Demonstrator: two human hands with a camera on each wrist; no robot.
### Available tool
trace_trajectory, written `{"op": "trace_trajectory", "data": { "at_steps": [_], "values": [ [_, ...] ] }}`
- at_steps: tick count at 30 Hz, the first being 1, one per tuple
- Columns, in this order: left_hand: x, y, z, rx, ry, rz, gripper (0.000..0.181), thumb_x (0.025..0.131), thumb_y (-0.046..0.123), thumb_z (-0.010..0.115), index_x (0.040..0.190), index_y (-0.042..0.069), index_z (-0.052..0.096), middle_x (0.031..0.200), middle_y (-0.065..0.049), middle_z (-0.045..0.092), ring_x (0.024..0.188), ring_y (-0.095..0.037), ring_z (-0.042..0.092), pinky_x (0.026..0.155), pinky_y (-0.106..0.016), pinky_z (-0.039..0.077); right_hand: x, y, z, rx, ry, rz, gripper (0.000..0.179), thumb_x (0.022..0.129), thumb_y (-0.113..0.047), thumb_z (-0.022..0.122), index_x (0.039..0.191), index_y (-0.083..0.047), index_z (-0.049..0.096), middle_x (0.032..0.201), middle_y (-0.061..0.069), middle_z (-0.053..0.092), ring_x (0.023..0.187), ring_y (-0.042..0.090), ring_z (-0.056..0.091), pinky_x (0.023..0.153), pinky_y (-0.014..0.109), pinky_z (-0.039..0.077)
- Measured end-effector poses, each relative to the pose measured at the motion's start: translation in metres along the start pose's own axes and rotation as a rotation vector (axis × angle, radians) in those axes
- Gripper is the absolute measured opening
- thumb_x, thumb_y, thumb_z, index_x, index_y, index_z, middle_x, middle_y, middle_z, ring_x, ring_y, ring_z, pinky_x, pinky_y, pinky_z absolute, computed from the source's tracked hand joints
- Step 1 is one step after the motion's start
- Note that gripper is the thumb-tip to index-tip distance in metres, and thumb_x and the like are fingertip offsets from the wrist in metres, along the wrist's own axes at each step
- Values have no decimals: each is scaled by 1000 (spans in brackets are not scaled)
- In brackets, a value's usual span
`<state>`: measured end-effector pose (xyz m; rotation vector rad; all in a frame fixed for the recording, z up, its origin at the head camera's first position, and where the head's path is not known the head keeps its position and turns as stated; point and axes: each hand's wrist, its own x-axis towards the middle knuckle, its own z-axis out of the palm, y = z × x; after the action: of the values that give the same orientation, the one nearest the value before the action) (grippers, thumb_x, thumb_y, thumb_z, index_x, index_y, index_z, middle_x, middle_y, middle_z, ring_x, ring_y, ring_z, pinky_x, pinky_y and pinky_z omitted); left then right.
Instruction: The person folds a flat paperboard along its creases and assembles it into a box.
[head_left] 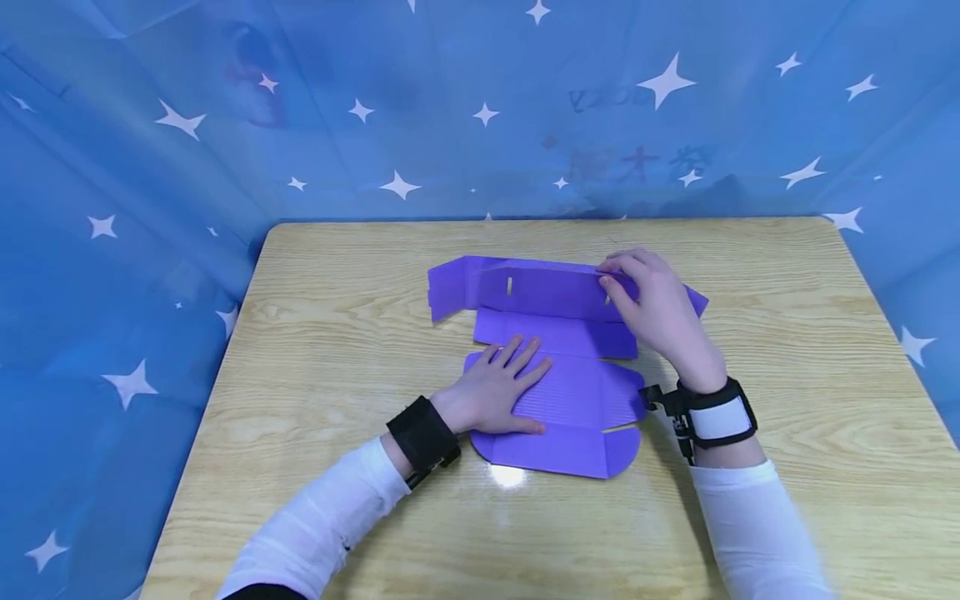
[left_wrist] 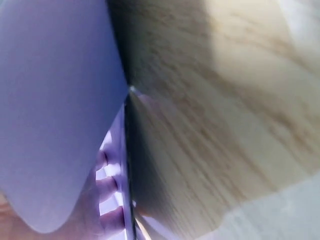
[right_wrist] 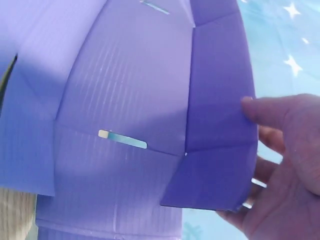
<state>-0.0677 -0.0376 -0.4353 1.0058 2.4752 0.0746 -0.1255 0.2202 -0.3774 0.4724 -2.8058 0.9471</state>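
Observation:
A purple corrugated cardboard box blank (head_left: 566,387) lies partly unfolded on the table, its far panel (head_left: 551,290) tilted up and pierced by two slots. My left hand (head_left: 495,390) rests on the middle panel with fingers spread. At the far panel's right part, my right hand (head_left: 660,312) pinches the upper edge between thumb and fingers. The right wrist view shows a folded strip (right_wrist: 220,85) along that edge, with the thumb on its near face and the other fingers behind. A purple flap (left_wrist: 55,100) hides most of the left hand in its wrist view.
The wooden table (head_left: 322,333) extends on both sides of the cardboard. A blue curtain with white stars (head_left: 465,108) hangs behind the table's back edge and along the sides. Each wrist wears a black strap (head_left: 423,437) with a small camera.

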Motion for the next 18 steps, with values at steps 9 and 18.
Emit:
{"op": "trace_trajectory", "data": {
  "at_steps": [9,18],
  "values": [
    [-11,-2,6,-61,12,-14,99,95,71,59,170,21,19,180,-13,6,168,-37,5,135,-59,20,-6,-3,6,82,-153,58,34,111,-34,53,124,-7,68,136,18,69,118,36,67,98,53,54],
    [1,1,3,-50,31,0,100,95,73,58,170,22,19,180,-12,7,168,-37,6,135,-59,20,-8,4,-8,-9,-212,-2,40,108,-30,60,140,-7,65,145,20,64,141,42,55,120,60,43]
  ]
}}
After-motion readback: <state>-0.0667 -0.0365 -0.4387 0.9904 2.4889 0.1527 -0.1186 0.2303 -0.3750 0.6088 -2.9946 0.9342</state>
